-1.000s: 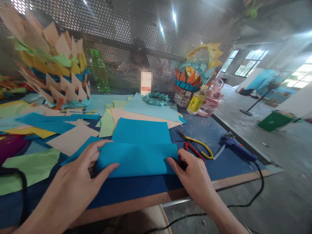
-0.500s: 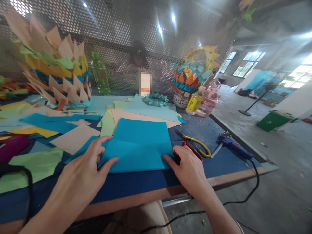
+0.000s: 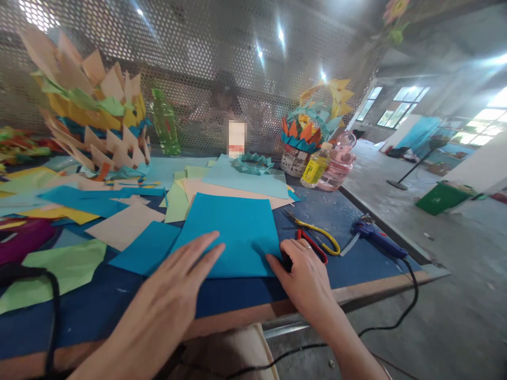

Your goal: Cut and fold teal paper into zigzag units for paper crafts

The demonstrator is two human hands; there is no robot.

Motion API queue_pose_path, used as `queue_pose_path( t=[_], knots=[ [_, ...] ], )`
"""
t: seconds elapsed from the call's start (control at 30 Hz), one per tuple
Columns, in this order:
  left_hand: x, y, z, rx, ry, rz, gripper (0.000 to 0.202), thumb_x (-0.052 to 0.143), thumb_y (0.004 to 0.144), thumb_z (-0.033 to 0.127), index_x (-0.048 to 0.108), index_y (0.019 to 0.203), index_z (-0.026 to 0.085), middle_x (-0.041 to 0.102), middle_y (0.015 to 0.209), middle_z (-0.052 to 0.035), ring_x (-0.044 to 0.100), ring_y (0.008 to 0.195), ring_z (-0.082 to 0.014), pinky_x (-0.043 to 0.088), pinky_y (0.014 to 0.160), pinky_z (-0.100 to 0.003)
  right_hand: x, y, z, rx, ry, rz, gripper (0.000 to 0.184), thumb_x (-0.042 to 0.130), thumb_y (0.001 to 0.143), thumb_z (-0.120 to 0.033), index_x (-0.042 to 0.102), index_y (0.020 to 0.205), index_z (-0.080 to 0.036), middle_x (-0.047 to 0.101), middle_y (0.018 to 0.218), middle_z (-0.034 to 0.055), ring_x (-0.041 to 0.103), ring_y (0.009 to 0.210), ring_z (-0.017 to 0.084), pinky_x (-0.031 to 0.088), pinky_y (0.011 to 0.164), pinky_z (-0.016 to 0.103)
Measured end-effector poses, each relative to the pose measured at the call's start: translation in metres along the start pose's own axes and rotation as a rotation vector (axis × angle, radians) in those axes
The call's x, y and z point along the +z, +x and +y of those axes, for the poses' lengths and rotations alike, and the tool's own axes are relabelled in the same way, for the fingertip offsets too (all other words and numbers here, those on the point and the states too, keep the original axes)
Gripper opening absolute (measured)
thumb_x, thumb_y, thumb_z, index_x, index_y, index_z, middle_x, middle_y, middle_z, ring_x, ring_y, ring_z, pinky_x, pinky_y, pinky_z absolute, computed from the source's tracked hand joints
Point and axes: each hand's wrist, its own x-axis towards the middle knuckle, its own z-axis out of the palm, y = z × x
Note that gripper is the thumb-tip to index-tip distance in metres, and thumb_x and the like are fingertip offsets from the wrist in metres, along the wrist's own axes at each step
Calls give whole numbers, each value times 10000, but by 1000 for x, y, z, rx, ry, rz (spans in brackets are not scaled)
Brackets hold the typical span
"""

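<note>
A sheet of bright blue paper [image 3: 235,219] lies flat in front of me on the dark blue table top. My left hand [image 3: 174,285] is over its lower left part with the fingers stretched out and holding nothing; whether the fingertips touch the paper I cannot tell. At the right edge, my right hand [image 3: 307,269] pinches the blue paper between thumb and curled fingers. Right beside that hand are scissors [image 3: 319,237] with yellow and red handles, partly hidden by it. Another blue piece [image 3: 146,248] is left of the sheet.
Loose paper pieces [image 3: 124,224] cover the left side. Tall layered paper crafts [image 3: 122,148], a green bottle [image 3: 165,124], a yellow-labelled bottle [image 3: 317,166] and a pink bottle [image 3: 336,169] stand behind. A blue glue gun [image 3: 380,240] lies near the right table edge, its cord hanging down.
My left hand has let go of the sheet's left edge and moved right over it, fingers straightened. My right hand stays at the right edge.
</note>
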Motion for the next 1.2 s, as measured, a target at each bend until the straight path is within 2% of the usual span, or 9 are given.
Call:
queue_pose_path(
  t=[0.07, 0.13, 0.27, 0.4, 0.57, 0.67, 0.83, 1.03, 1.2],
  knots=[
    [5, -1, 16, 161, -19, 25, 495, 336, 926, 89, 485, 1387, 191, 493, 1462, -45, 508, 1275, -185, 368, 1068, -312, 1, 0, 0, -2, -6, 13, 308, 641, 885, -320, 432, 681, -222, 579, 712, 2, 530, 766, 207, 343, 661, 293],
    [9, -1, 31, 238, 6, -9, 440, 428, 957, 232, 495, 1391, 200, 504, 1455, -49, 496, 1291, -229, 318, 1106, -380, 1, -1, -1, -8, -1, 21, 294, 644, 882, -310, 445, 685, -221, 593, 724, 5, 535, 777, 208, 341, 655, 292],
    [14, 2, 48, 234, 68, -85, 544, 499, 929, 525, 482, 1412, 275, 484, 1472, -48, 455, 1324, -309, 164, 1147, -535, 1, -1, -2, -1, 17, 19, 284, 640, 881, -283, 446, 684, -219, 606, 742, 6, 542, 798, 210, 351, 663, 293],
    [19, 1, 50, 209, 85, -134, 613, 488, 897, 622, 466, 1421, 306, 448, 1495, -63, 434, 1340, -340, 117, 1133, -602, 2, -1, -2, 8, 22, 15, 283, 633, 883, -279, 442, 683, -219, 611, 755, 10, 542, 804, 217, 362, 669, 303],
    [20, 0, 51, 177, 60, -192, 614, 515, 899, 590, 436, 1441, 313, 452, 1493, -64, 428, 1346, -353, 185, 1115, -637, 3, -1, -2, 20, 53, 25, 228, 628, 886, -293, 492, 720, -214, 613, 749, 18, 551, 816, 232, 400, 689, 321],
    [18, 1, 52, 172, 34, -219, 610, 540, 896, 566, 436, 1441, 314, 450, 1493, -71, 446, 1333, -361, 235, 1098, -646, 2, -4, 1, 53, 143, 53, 108, 628, 881, -281, 565, 919, -201, 631, 849, 37, 574, 850, 226, 453, 728, 332],
    [15, 3, 51, 170, 20, -223, 597, 547, 900, 547, 435, 1441, 322, 424, 1506, -71, 447, 1334, -366, 258, 1088, -650, -3, -11, 12, 57, 343, 143, 284, 527, 923, -219, 517, 1206, -199, 608, 1067, 86, 599, 888, 183, 520, 758, 310],
    [12, 5, 52, 178, 10, -212, 561, 547, 912, 514, 454, 1431, 320, 458, 1484, -66, 471, 1316, -350, 240, 1108, -621, -15, -28, 17, -71, 376, 130, 327, 353, 978, -124, 592, 1178, -221, 613, 1164, 81, 593, 1066, 160, 500, 903, 288],
    [15, 3, 51, 187, 33, -158, 561, 566, 896, 519, 493, 1404, 292, 468, 1480, -71, 474, 1312, -334, 182, 1139, -585, -13, -44, 2, -250, 236, 98, 390, 373, 963, -99, 528, 1316, -164, 592, 1310, 106, 531, 1232, 174, 465, 1024, 324]
  ],
)
